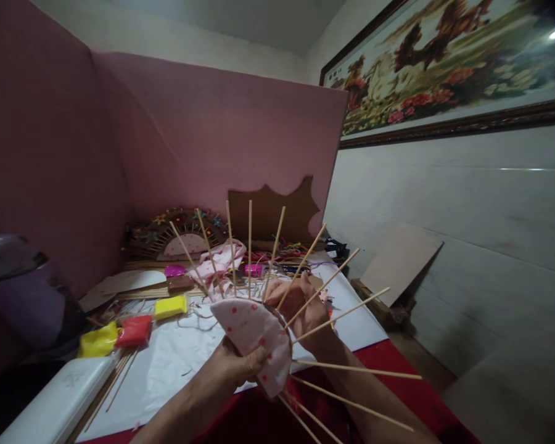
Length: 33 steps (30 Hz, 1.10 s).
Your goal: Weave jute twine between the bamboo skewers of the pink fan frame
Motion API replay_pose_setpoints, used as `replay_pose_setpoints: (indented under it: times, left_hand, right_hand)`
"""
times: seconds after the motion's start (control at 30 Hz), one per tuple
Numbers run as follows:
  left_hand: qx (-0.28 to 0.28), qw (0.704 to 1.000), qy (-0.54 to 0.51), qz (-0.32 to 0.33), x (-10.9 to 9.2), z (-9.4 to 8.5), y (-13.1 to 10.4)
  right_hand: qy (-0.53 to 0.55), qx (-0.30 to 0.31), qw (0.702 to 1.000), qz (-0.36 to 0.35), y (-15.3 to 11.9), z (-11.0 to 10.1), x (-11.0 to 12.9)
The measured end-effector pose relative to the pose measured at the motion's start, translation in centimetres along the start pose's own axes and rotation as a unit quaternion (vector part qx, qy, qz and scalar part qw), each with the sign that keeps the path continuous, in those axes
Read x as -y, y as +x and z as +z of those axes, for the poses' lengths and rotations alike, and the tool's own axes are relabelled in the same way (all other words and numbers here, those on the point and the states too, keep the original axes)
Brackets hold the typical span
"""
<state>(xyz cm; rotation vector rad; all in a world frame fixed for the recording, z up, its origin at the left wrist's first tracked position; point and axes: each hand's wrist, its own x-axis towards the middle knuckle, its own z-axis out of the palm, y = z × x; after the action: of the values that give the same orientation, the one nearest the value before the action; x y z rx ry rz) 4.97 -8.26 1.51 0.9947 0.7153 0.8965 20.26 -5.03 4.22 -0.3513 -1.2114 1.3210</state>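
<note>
A half-round piece [254, 330] covered in pale pink fabric with red dots is tilted in front of me. Several thin wooden sticks [250, 246] fan out from its curved edge. My left hand [238, 364] grips the piece near its straight edge, thumb on the front face. Behind the sticks on the right side, my right hand [300, 305] is close to the curved edge with its fingers curled. Sticks partly cover those fingers, and what they pinch cannot be made out.
A decorated fan-shaped piece [182, 237] stands at the back left, near crumpled pink dotted cloth [219, 262]. Yellow [171, 306] and red packets [134, 331] lie left, above a white box [58, 401]. Brown cut cardboard [272, 209] leans against the pink partition [222, 135].
</note>
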Motion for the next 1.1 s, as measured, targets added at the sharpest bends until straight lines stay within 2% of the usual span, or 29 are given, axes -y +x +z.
replay_pose_setpoints:
  times: [0.2,0.33,0.4,0.47,0.53,0.63,0.73,0.87,0.97,1.1]
  left_hand:
    - [0.030,0.997,-0.066,-0.021,-0.1,0.3,-0.3]
    - [0.038,0.994,-0.102,-0.023,-0.7,0.0,0.3]
    - [0.007,0.990,-0.138,-0.001,-1.3,-0.4,0.8]
    - [-0.052,0.979,-0.195,0.027,-2.1,-1.0,1.3]
    - [-0.104,0.962,-0.250,0.045,-2.9,-1.6,1.6]
    - [-0.135,0.940,-0.305,0.064,-3.9,-2.2,1.7]
    - [-0.158,0.925,-0.336,0.084,-4.5,-2.4,1.6]
    - [-0.181,0.916,-0.344,0.095,-4.6,-2.7,1.5]
    - [-0.169,0.924,-0.328,0.097,-4.5,-2.7,1.3]
    - [-0.145,0.940,-0.298,0.077,-4.4,-2.6,1.1]
  right_hand:
    - [-0.045,-0.006,0.999,0.003,-0.2,0.0,0.0]
    - [0.000,-0.002,0.999,0.049,0.1,-0.5,-0.7]
    - [0.021,-0.033,0.997,0.070,0.3,-0.7,-1.4]
    - [0.002,-0.053,0.995,0.090,0.3,-0.8,-2.3]
    - [-0.029,-0.020,0.991,0.128,0.1,-0.7,-3.0]
    - [-0.024,0.063,0.979,0.194,-0.5,-0.3,-3.6]
    - [-0.060,0.079,0.967,0.236,-1.0,0.2,-3.9]
    - [-0.191,0.059,0.964,0.177,-1.3,0.9,-3.8]
    - [-0.245,0.064,0.958,0.134,-1.4,1.2,-3.7]
    - [-0.335,0.076,0.934,0.095,-1.3,0.8,-4.0]
